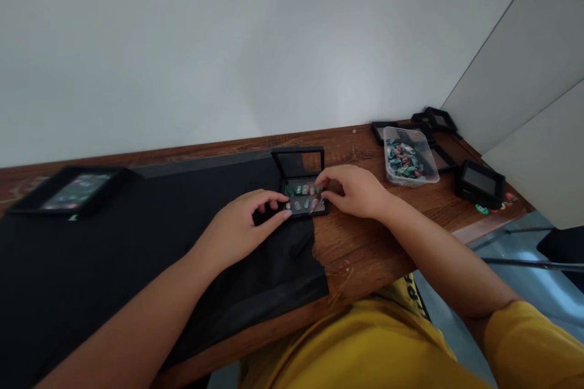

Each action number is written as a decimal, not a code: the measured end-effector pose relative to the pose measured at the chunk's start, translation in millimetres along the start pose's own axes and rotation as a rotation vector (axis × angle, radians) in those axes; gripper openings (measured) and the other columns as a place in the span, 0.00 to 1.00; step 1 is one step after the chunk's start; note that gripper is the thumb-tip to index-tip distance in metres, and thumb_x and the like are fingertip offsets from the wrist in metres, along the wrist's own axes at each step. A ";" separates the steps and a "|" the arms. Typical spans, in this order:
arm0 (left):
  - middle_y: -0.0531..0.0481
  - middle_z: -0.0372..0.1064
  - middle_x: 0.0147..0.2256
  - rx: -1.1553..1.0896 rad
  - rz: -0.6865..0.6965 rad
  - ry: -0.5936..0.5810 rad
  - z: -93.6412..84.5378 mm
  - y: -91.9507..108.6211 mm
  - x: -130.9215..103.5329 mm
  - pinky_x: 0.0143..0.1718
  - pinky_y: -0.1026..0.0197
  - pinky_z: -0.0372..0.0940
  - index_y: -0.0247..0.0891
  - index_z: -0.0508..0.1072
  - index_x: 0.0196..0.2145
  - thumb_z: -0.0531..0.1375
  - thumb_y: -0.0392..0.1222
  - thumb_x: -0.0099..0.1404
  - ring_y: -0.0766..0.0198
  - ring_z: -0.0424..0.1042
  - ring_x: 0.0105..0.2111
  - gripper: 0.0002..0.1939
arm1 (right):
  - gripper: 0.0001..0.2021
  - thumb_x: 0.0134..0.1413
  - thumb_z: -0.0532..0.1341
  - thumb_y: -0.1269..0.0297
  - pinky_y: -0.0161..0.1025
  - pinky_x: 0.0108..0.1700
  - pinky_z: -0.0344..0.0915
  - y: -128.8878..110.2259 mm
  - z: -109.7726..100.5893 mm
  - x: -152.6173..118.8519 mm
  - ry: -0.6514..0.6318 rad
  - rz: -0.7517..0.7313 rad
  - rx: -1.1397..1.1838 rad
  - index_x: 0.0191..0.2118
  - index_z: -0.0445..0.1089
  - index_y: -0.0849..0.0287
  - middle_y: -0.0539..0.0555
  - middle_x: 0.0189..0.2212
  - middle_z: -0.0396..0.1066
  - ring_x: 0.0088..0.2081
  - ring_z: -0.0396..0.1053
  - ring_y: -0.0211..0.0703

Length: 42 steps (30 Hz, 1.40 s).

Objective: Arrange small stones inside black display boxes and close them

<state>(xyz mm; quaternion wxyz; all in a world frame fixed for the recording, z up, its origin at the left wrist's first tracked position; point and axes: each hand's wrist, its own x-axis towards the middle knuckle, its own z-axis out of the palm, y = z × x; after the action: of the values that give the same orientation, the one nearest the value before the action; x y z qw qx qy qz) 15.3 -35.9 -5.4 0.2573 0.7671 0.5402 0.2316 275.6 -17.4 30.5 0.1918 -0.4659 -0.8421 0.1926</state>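
Head view, left: a dark windowed case [68,191] lies on the black mat [150,225].
Left hand: thumb and forefinger [239,225] bent to a narrow gap at the open case's left end – whether they pinch anything, I cannot tell.
Open case: in the middle, lid raised on the far side; its rim [303,214] looks stiff and light, best steadied by the outer edges.
Nail-like pieces [305,189]: two rows inside, glossy – probably featherlight, slippery and easily scratched, so take them by the sides.
Right hand: thumb and forefinger [353,189] close together at the right end; a hold is unclear.
Clear tub [413,182]: right, far side, filled with small packets.
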 end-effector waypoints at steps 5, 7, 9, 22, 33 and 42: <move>0.48 0.74 0.35 0.000 -0.001 0.001 0.1 0.1 -0.8 0.37 0.55 0.65 0.44 0.80 0.43 0.59 0.62 0.63 0.56 0.70 0.34 0.22 | 0.07 0.57 0.67 0.66 0.39 0.41 0.59 -8.6 -2.0 -2.2 0.031 0.101 -0.040 0.42 0.75 0.57 0.54 0.40 0.79 0.42 0.73 0.46; 0.48 0.74 0.35 0.000 0.002 0.005 0.2 0.5 -0.5 0.37 0.55 0.66 0.44 0.80 0.43 0.59 0.62 0.63 0.56 0.70 0.34 0.22 | 0.08 0.56 0.69 0.64 0.38 0.39 0.57 -13.1 -1.6 -2.9 0.015 0.153 -0.043 0.42 0.75 0.57 0.53 0.40 0.79 0.40 0.72 0.45; 0.49 0.74 0.35 0.000 0.009 0.008 0.2 1.1 0.1 0.38 0.54 0.66 0.45 0.80 0.42 0.59 0.62 0.63 0.56 0.70 0.33 0.21 | 0.10 0.55 0.71 0.62 0.38 0.37 0.56 -16.5 -0.6 -3.3 0.000 0.187 -0.039 0.42 0.75 0.56 0.52 0.39 0.78 0.39 0.71 0.44; 0.48 0.75 0.35 -0.008 -0.004 0.011 0.3 1.6 1.1 0.38 0.53 0.67 0.45 0.80 0.42 0.60 0.62 0.62 0.55 0.70 0.34 0.21 | 0.11 0.53 0.73 0.64 0.37 0.37 0.55 -24.7 7.1 -5.5 0.018 0.105 0.045 0.41 0.74 0.55 0.50 0.39 0.79 0.37 0.71 0.41; 0.48 0.75 0.35 0.008 0.009 0.012 -0.2 1.2 0.8 0.37 0.53 0.67 0.45 0.80 0.42 0.59 0.63 0.63 0.55 0.71 0.33 0.22 | 0.10 0.57 0.69 0.64 0.38 0.37 0.56 -27.5 14.6 -5.5 -0.026 0.097 -0.031 0.45 0.74 0.54 0.51 0.40 0.82 0.43 0.76 0.47; 0.48 0.76 0.35 0.008 0.030 0.025 1.2 -0.6 0.7 0.37 0.53 0.68 0.45 0.80 0.42 0.60 0.63 0.64 0.55 0.71 0.33 0.21 | 0.14 0.59 0.66 0.67 0.39 0.39 0.61 -30.2 16.5 -6.0 -0.012 0.108 -0.027 0.50 0.73 0.52 0.49 0.43 0.82 0.46 0.77 0.48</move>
<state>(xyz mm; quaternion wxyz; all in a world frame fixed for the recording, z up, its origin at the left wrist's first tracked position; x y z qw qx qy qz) 15.9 -35.2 -6.6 0.2439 0.7732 0.5326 0.2429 248.8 -39.8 30.7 0.1698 -0.5119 -0.8194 0.1943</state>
